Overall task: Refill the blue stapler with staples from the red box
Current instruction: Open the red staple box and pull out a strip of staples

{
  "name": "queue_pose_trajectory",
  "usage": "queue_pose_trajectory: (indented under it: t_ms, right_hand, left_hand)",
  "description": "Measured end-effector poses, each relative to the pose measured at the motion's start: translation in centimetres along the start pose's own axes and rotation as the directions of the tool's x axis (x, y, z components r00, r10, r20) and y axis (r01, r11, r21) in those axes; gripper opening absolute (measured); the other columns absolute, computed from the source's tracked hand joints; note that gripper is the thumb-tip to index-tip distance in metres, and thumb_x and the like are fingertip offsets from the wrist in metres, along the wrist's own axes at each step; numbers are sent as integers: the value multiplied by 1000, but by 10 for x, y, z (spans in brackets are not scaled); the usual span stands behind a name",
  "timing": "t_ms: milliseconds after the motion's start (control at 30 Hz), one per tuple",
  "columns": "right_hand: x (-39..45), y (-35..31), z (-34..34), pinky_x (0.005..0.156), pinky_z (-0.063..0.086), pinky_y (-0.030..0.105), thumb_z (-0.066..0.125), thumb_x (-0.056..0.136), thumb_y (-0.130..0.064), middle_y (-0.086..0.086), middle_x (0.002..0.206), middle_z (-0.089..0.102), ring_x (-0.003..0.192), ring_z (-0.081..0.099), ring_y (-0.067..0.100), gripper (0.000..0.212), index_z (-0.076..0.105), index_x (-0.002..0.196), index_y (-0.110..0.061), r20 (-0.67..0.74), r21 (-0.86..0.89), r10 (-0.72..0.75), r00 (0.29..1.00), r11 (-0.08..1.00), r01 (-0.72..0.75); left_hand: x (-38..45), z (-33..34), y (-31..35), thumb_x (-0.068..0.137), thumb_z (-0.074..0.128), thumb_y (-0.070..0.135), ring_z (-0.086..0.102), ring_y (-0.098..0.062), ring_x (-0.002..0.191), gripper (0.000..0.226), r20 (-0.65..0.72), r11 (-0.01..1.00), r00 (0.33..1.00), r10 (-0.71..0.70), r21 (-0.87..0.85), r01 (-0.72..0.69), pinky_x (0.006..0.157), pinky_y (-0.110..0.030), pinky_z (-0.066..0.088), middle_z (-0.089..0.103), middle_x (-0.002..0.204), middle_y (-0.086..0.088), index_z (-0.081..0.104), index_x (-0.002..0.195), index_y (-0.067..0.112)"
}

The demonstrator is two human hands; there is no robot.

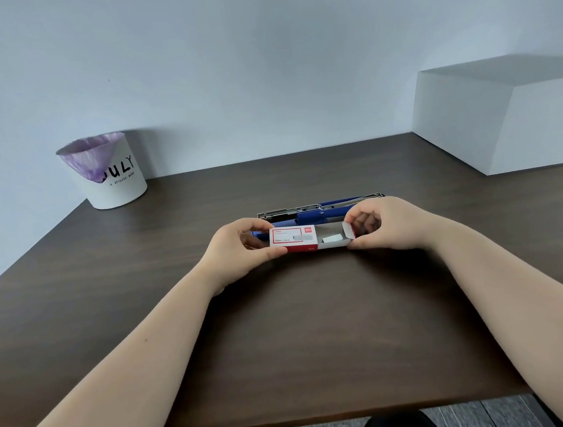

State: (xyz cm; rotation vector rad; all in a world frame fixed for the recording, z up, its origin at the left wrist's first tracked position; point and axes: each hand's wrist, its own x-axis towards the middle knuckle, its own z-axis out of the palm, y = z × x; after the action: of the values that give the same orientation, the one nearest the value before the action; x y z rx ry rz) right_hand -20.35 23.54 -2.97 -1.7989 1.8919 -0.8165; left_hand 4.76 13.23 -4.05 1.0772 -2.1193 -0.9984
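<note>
One small red-and-white cardboard staple box [294, 240] and one blue metal stapler [321, 210] are on the dark brown wooden worktop [284, 333], along with one white paper bin with a purple liner [111, 174] and one white block [504, 116]. The box lies with its long axis left to right, its white inner tray [334, 238] slid out to the right, end flap raised. The left hand [238, 248] pinches the sleeve; the right hand [384, 224] pinches the tray's end. The stapler lies just behind, opened flat, also lengthwise left to right.
</note>
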Motion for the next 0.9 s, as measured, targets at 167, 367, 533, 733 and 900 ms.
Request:
queue_pose_trajectory:
  t_ms: [167, 367, 533, 733, 900]
  right_hand:
    - [0, 0, -2, 68, 44, 16, 79, 70, -26, -8, 82, 61, 69, 53, 5, 27, 66, 94, -24, 32, -2, 16, 999, 1000, -16]
    - [3, -5, 2, 65, 40, 18, 70, 80, -27, -9, 75, 58, 62, 47, 6, 17, 69, 97, -28, -110, -102, -122, 986, 989, 111]
    - [5, -14, 3, 69, 40, 15, 70, 81, -21, -13, 72, 55, 72, 55, 3, 16, 74, 96, -20, 23, -189, -154, 988, 970, 156]
    - [11, -29, -1, 64, 35, 9, 67, 82, -25, -17, 70, 54, 68, 52, -1, 18, 75, 98, -21, 149, -331, -87, 985, 934, 133]
    - [17, -37, 3, 62, 37, 11, 63, 82, -22, -15, 72, 61, 74, 59, 8, 16, 76, 93, -20, 192, -403, -70, 979, 904, 144]
  left_hand:
    - [-1, 1, 1, 68, 82, 19, 65, -11, 79, 35, 11, 998, 999, 37, -51, -37, 75, -21, 54, 72, 90, 7, 66, 98, 22]
    - [1, 2, -1, 67, 83, 23, 67, -18, 82, 36, 20, 999, 999, 44, -16, -43, 81, -32, 56, 74, 95, 2, 66, 98, 23]
    - [1, 3, -1, 67, 83, 23, 69, -19, 84, 36, 28, 999, 999, 38, 3, -39, 83, -30, 57, 72, 90, 9, 67, 99, 22]
    - [1, 3, 0, 67, 83, 23, 67, -16, 82, 36, 41, 999, 998, 46, 18, -47, 80, -27, 57, 72, 90, 8, 67, 99, 22]
    - [1, 3, -1, 67, 83, 23, 70, -20, 86, 32, 40, 999, 998, 41, 17, -42, 85, -31, 57, 73, 91, 6, 66, 94, 27]
